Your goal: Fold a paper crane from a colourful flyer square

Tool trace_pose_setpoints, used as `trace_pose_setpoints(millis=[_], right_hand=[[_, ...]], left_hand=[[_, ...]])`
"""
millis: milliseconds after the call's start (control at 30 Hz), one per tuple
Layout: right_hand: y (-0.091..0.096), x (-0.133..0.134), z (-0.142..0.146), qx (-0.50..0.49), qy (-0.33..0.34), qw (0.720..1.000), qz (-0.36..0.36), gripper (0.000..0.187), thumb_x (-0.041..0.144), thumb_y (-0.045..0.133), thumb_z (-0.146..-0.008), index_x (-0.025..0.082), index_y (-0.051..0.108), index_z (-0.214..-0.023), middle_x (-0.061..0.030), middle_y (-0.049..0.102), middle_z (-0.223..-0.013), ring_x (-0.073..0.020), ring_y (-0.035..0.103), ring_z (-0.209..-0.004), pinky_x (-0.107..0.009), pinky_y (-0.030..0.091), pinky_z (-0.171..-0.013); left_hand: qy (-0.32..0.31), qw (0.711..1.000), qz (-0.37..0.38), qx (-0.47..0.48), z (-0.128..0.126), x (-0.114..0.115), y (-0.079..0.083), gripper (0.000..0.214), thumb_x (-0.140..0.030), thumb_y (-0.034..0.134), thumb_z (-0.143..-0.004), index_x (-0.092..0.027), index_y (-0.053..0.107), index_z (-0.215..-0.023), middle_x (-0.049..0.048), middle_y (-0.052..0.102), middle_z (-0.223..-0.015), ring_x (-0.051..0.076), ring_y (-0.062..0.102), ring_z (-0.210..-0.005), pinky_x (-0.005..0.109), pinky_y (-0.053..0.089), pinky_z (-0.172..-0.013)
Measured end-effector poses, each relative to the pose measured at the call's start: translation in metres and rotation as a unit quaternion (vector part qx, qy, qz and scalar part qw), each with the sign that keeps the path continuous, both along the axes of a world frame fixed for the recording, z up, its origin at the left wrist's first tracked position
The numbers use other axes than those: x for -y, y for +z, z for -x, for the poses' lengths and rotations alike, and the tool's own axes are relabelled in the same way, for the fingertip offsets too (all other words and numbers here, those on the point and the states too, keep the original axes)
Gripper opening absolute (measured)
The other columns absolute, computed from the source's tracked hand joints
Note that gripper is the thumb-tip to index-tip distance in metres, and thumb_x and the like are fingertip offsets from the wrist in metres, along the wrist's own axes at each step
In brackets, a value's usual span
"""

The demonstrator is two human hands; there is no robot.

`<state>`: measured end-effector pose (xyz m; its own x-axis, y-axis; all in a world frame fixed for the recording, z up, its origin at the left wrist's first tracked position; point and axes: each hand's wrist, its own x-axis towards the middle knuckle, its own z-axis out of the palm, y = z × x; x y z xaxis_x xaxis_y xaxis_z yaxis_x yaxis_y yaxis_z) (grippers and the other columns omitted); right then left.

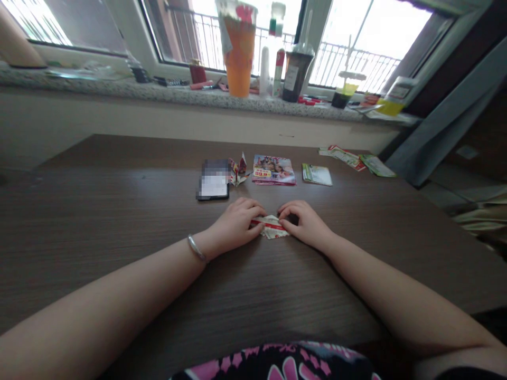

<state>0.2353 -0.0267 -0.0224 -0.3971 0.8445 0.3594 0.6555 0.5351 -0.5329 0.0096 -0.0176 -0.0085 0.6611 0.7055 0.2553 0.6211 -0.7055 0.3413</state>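
A small folded piece of paper (272,228), cream with a red stripe, lies on the dark wooden table (158,295) between my hands. My left hand (242,220), with a silver bangle at the wrist, grips the paper's left end between thumb and fingers. At its right edge, the thumb and fingers of my right hand (303,222) are pinched on the paper. Just beyond stands a folded paper crane (238,171) in red, white and yellow. Parts of the paper are hidden under my fingers.
Behind my left hand lies a phone (214,179), its screen blurred. Printed paper squares (274,170), a smaller stack (317,174) and paper strips (348,157) lie toward the back. Along the stone windowsill (166,95) stand an orange drink cup (240,53), bottles and other cups.
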Motion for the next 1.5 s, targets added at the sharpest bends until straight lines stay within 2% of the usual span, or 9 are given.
trace_pose_setpoints(millis=[133,333,567,667,767,933,1167,1400,1500], right_hand=[[0.003,0.002,0.003,-0.034,0.007,0.999,0.024,0.005,0.017,0.061,-0.078,0.020,0.061,-0.074,-0.0048,0.070,-0.094,-0.0185,0.061,-0.093,-0.036,0.042,-0.091],[0.007,0.003,0.007,-0.054,-0.027,0.994,0.092,0.013,0.028,0.056,-0.085,0.019,0.064,-0.080,-0.0042,0.070,-0.090,-0.0180,0.060,-0.087,-0.032,0.043,-0.082],[0.009,0.008,0.011,-0.051,-0.027,0.993,0.103,0.014,0.030,0.059,-0.084,0.019,0.066,-0.082,-0.0009,0.070,-0.080,-0.0148,0.061,-0.075,-0.025,0.043,-0.071],[0.008,0.009,0.012,-0.031,-0.037,0.996,0.072,0.012,0.029,0.060,-0.084,0.019,0.066,-0.081,-0.0003,0.068,-0.075,-0.0136,0.058,-0.067,-0.024,0.041,-0.063],[0.008,0.010,0.011,0.004,-0.039,0.999,0.009,0.007,0.025,0.060,-0.082,0.019,0.064,-0.080,-0.0008,0.066,-0.074,-0.0137,0.058,-0.066,-0.024,0.040,-0.061],[0.009,0.012,0.009,0.048,-0.004,0.996,-0.082,0.005,0.023,0.060,-0.083,0.020,0.060,-0.080,-0.0025,0.066,-0.078,-0.0153,0.059,-0.072,-0.025,0.044,-0.068],[0.011,0.014,0.011,0.081,0.040,0.986,-0.138,0.005,0.023,0.055,-0.088,0.020,0.058,-0.085,-0.0041,0.070,-0.093,-0.0168,0.064,-0.088,-0.027,0.047,-0.078],[0.012,0.016,0.009,0.190,0.077,0.956,-0.208,0.019,0.026,0.044,-0.096,0.019,0.060,-0.088,-0.0037,0.070,-0.094,-0.0155,0.062,-0.085,-0.027,0.044,-0.075],[0.012,0.016,0.007,0.234,0.091,0.940,-0.230,0.022,0.027,0.043,-0.097,0.018,0.061,-0.087,-0.0038,0.070,-0.094,-0.0160,0.061,-0.086,-0.027,0.042,-0.072]], left_hand=[[-0.004,1.000,0.019,0.021,-0.001,-0.002,0.001,0.018,-0.029,0.054,-0.086,-0.018,0.064,-0.097,0.0065,0.063,-0.105,0.022,0.053,-0.103,0.035,0.041,-0.093],[0.028,0.996,0.056,0.068,-0.004,-0.001,0.000,0.013,-0.023,0.054,-0.082,-0.017,0.061,-0.091,0.0037,0.063,-0.085,0.017,0.057,-0.081,0.028,0.045,-0.072],[0.022,0.991,0.078,0.102,-0.004,0.000,-0.003,0.012,-0.022,0.053,-0.084,-0.017,0.059,-0.092,0.0019,0.064,-0.083,0.014,0.058,-0.074,0.024,0.042,-0.065],[0.006,0.992,0.066,0.103,-0.004,0.000,-0.002,0.014,-0.023,0.054,-0.084,-0.017,0.059,-0.096,0.0020,0.065,-0.086,0.014,0.059,-0.075,0.024,0.042,-0.065],[-0.011,0.996,0.032,0.085,-0.004,0.000,-0.001,0.021,-0.029,0.061,-0.082,-0.017,0.060,-0.099,0.0021,0.065,-0.085,0.016,0.059,-0.075,0.025,0.041,-0.065],[-0.022,0.998,-0.019,0.052,-0.003,-0.002,-0.002,0.012,-0.024,0.061,-0.082,-0.017,0.063,-0.092,0.0012,0.064,-0.077,0.015,0.057,-0.069,0.025,0.040,-0.064],[-0.035,0.997,-0.040,0.055,-0.004,-0.004,-0.002,0.014,-0.014,0.062,-0.078,-0.018,0.063,-0.091,0.0009,0.067,-0.080,0.016,0.061,-0.073,0.027,0.043,-0.070],[-0.051,0.996,-0.058,0.041,-0.002,-0.006,-0.004,0.014,-0.013,0.062,-0.078,-0.019,0.063,-0.091,0.0022,0.066,-0.087,0.017,0.060,-0.081,0.028,0.043,-0.072],[-0.080,0.994,-0.064,0.027,-0.001,-0.004,0.000,0.014,-0.025,0.063,-0.081,-0.019,0.063,-0.094,0.0024,0.066,-0.090,0.018,0.060,-0.083,0.029,0.043,-0.073]])
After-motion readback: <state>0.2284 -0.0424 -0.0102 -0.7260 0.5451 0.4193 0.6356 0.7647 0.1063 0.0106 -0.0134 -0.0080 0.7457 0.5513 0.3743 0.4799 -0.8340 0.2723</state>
